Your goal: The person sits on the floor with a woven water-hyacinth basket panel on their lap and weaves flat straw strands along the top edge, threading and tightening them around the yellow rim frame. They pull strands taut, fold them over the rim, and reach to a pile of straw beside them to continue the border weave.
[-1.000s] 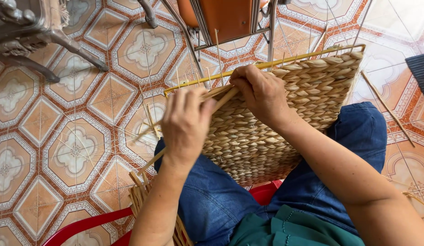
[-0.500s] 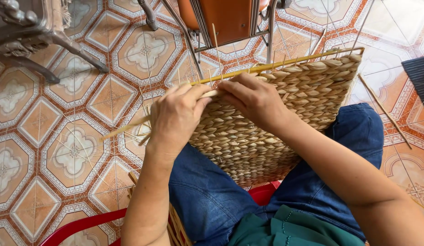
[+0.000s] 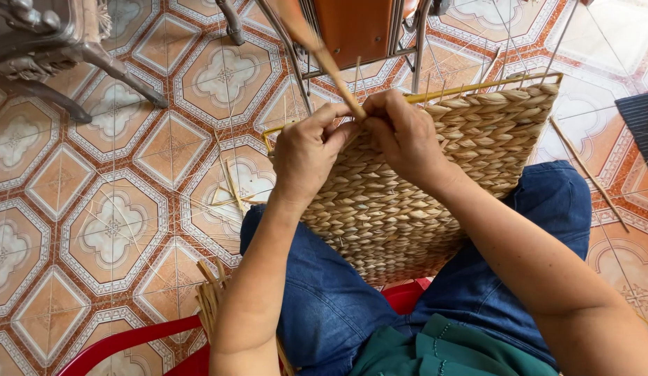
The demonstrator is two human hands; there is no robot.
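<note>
At the top rim of the woven panel [image 3: 407,202], nearly fully woven, both my left hand [image 3: 306,157] and right hand [image 3: 404,136] pinch one reed strand [image 3: 331,66], last row unfinished.

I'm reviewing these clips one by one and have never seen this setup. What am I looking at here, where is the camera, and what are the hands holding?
There is no machine here: a person wears a camera on the head, so the one view looks down at their own bare hands. The person sits in blue jeans on a red chair, with a half-woven straw basket on the lap. The left hand and right hand meet at the basket's top edge and together pinch a long straw strand that rises away from them. Loose straw pieces lie on the patterned tiled floor. Metal chair legs stand beyond.
</note>
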